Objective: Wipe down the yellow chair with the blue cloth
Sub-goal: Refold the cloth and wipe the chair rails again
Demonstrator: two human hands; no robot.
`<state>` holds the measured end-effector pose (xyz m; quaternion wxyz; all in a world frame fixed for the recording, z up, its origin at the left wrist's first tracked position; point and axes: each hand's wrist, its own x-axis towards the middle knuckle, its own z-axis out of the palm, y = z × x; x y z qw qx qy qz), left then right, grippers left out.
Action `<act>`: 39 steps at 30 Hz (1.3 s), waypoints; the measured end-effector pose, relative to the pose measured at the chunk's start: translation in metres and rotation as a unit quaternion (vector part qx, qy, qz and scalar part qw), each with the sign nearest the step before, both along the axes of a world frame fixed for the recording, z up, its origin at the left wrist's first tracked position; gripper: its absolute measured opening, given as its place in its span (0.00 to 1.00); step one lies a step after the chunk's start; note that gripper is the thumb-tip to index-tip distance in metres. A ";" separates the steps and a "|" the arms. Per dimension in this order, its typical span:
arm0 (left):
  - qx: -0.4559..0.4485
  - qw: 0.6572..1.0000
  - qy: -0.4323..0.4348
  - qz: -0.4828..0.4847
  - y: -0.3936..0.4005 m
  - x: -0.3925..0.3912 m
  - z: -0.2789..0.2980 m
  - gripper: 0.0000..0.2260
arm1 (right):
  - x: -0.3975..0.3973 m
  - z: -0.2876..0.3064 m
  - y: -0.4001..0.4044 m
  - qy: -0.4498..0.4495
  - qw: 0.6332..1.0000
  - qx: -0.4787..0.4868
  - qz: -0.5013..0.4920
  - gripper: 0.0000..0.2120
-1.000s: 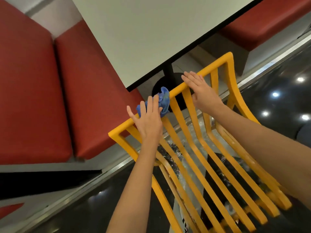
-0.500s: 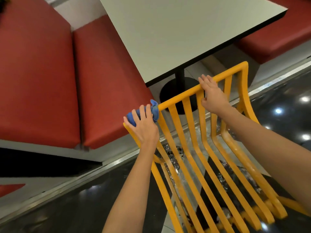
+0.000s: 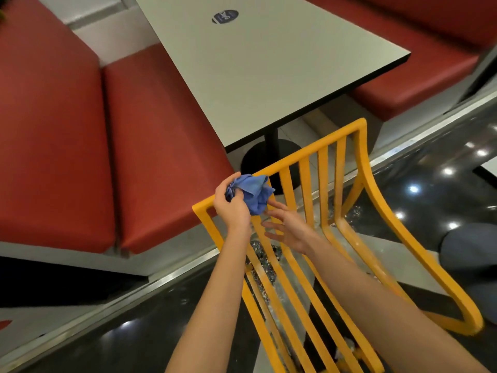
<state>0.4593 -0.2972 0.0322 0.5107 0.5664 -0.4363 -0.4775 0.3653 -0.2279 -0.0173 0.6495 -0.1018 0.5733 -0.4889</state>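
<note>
Two hands at chair (image 3: 333, 141) top rail: left hand (image 3: 231, 208) bunches cloth (image 3: 252, 193) loosely against rail, right hand (image 3: 286, 227) open, empty, just beside. Risk: loose wad slips through slats, drops.

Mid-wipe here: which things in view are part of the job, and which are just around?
Part of the job:
yellow chair
blue cloth, bunched in the left hand
right hand, open beside the cloth

Just around:
white table
round sticker on it
red bench cushions
</note>
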 end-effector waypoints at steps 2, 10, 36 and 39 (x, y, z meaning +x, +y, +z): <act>0.076 0.995 0.072 -0.005 0.016 0.003 0.008 0.14 | 0.007 0.006 0.008 -0.043 0.998 -0.025 -0.025 0.21; 0.275 0.909 0.302 -0.076 0.057 0.033 0.024 0.13 | 0.005 0.037 0.055 -0.097 0.992 -0.031 -0.072 0.23; 0.477 0.762 0.093 -0.428 0.199 0.001 -0.001 0.25 | -0.041 0.084 0.253 0.267 0.930 0.016 -0.252 0.11; 0.412 0.806 0.033 -0.423 0.214 -0.035 -0.008 0.28 | -0.074 0.080 0.285 0.279 0.919 0.037 -0.277 0.11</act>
